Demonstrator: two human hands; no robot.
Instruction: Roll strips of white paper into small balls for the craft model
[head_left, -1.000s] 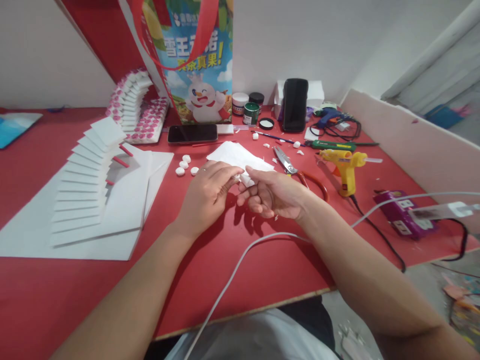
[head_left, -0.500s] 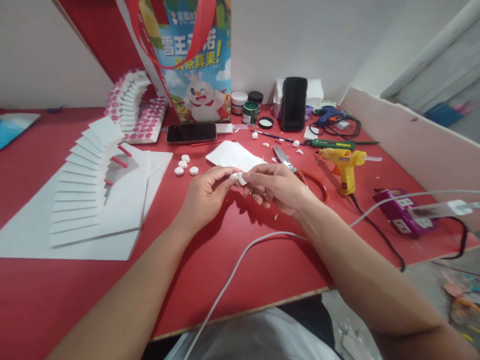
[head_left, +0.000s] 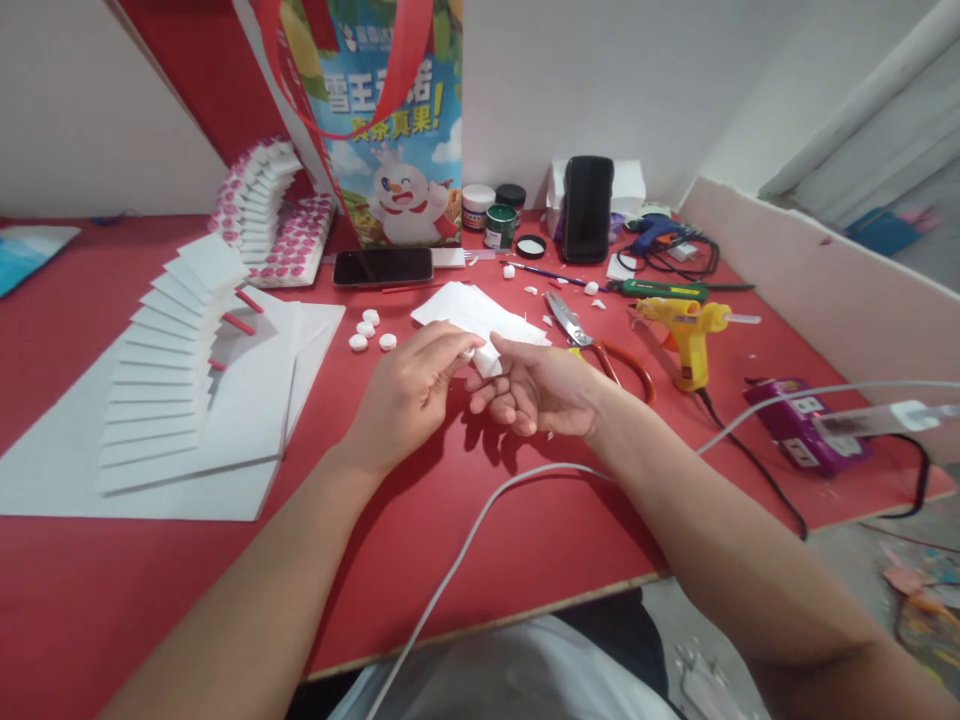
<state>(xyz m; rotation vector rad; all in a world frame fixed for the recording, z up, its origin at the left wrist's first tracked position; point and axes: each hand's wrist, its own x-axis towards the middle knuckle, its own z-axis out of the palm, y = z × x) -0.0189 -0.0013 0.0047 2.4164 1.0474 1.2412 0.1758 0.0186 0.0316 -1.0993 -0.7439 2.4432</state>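
My left hand [head_left: 401, 395] is closed in a pinch on a small white paper strip [head_left: 487, 362], its thumb and index finger together at the strip's left end. Part of the strip is hidden behind those fingertips. Beside it, my right hand [head_left: 536, 390] is turned palm up with fingers apart, and its thumb tip lies against or very near the strip's right side. Just beyond both hands lies a stack of white paper [head_left: 465, 308]. Several small white rounded pieces [head_left: 358, 342] sit on the red table to the left of my left hand.
Red-handled scissors [head_left: 571, 320] lie beyond my right hand. A yellow glue gun [head_left: 694, 335] and a purple box [head_left: 806, 420] stand at right. White fanned strips [head_left: 161, 365] rest on boards at left. A pale cable [head_left: 480, 530] crosses the table in front.
My right hand has loosened its pinch and rolled palm up, with its fingers spreading. More of the white strip shows between the hands. My left hand has turned slightly, its knuckles higher.
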